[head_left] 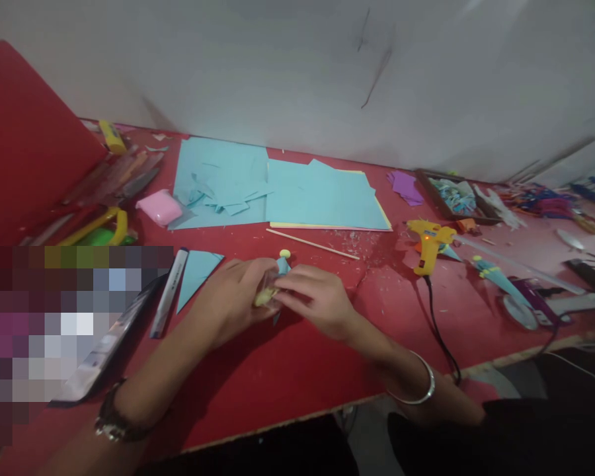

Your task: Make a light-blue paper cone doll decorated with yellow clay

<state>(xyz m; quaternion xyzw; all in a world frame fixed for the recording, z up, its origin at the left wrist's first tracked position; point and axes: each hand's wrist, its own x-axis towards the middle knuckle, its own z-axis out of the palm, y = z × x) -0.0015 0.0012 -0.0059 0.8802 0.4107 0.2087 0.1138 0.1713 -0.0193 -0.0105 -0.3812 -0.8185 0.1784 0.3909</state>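
Both hands meet over the middle of the red table. My left hand curls round a small yellowish lump, and my right hand pinches at the same spot from the right. Between the fingers sticks up a small light-blue paper cone with a pale yellow ball on its tip. The lower part of the paper piece is hidden by the fingers. A blue paper triangle lies just left of my left hand.
Light-blue paper sheets and scraps lie behind the hands, with a thin wooden stick in front of them. A yellow glue gun and its black cord sit at right. Pink clay, a marker and a phone lie left.
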